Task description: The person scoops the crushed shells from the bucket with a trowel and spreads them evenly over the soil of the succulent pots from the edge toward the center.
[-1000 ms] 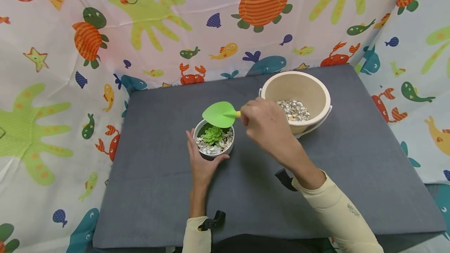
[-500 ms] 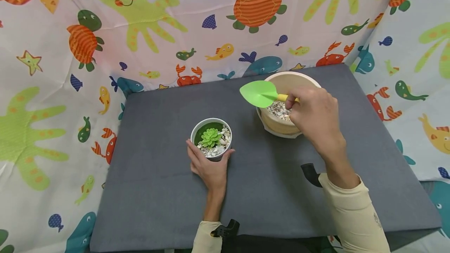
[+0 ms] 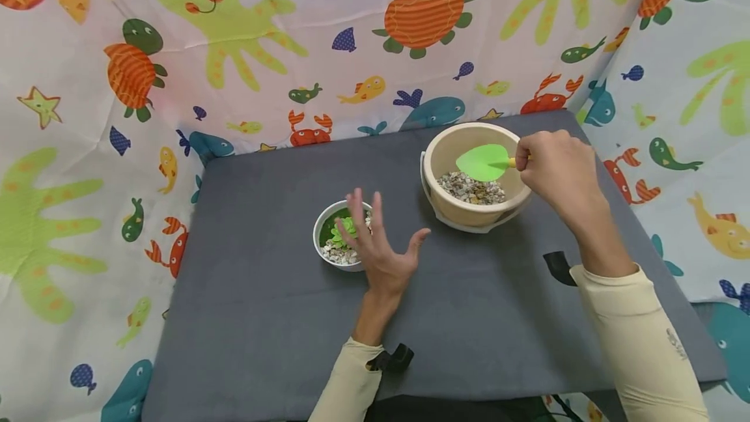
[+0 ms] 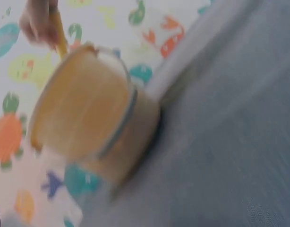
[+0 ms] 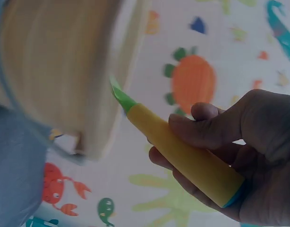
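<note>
My right hand grips a toy trowel by its yellow handle. The trowel's green blade overlaps the beige bucket in the head view, above the small stones inside it. My left hand has its fingers spread and holds nothing. It partly covers a small white pot in the head view. A green succulent and pale pebbles sit in that pot. In the left wrist view the bucket appears blurred.
The bucket's white handle hangs down along its front. Both stand on a grey cloth-covered table. A curtain printed with sea animals rises along the table's back and sides.
My right hand has carried the trowel right, from over the pot to over the bucket. My left hand has let go of the pot, moved right and spread its fingers.
</note>
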{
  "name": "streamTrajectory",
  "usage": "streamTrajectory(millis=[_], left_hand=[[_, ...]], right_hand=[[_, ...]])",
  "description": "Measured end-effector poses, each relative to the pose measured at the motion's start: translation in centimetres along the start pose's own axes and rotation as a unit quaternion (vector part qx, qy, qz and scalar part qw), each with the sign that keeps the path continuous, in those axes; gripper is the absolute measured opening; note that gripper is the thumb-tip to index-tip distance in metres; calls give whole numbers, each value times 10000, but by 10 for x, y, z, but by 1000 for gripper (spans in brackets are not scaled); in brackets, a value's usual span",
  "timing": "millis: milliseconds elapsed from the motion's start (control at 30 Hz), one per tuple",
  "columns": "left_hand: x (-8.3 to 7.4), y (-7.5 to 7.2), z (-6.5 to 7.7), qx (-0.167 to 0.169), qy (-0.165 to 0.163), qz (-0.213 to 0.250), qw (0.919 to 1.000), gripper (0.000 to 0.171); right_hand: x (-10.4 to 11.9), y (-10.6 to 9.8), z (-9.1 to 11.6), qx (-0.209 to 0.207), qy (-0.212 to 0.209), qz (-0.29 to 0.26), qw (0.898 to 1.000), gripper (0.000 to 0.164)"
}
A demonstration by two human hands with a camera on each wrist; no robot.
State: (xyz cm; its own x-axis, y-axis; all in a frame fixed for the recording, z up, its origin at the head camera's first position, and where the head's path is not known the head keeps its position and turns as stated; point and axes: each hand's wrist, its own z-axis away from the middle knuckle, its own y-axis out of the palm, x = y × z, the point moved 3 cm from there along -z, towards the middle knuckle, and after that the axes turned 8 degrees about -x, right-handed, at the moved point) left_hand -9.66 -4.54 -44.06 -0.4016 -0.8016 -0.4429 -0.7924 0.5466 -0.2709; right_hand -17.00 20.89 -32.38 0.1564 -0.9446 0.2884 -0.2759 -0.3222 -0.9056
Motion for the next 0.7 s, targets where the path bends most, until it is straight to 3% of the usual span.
streamTrajectory(millis=[100,167,267,400,467,700], left_hand=[[-17,26,-9,679,86,604,9958,97],[-24,44,-12,1170,-22,810,9898,95],[-28,68,-13,1880,-223,758,9790,94],[-26,89,-8,2527,-331,594,9652,100],[-24,92,-4,2622,-438,636,9619,105],[-22,94,-2,2479,-756,921,9614,115]], right_hand=[[-4,15,-8,181,-217,274,9992,21],[-4,24,-12,218,-382,517,9977,24],[0,37,-16,166,-693,1006,9924,21],[5,54,-18,87,-1145,1687,9789,10],[6,61,-18,114,-1296,1848,9741,9],[1,76,-19,138,-1882,1785,9657,12]])
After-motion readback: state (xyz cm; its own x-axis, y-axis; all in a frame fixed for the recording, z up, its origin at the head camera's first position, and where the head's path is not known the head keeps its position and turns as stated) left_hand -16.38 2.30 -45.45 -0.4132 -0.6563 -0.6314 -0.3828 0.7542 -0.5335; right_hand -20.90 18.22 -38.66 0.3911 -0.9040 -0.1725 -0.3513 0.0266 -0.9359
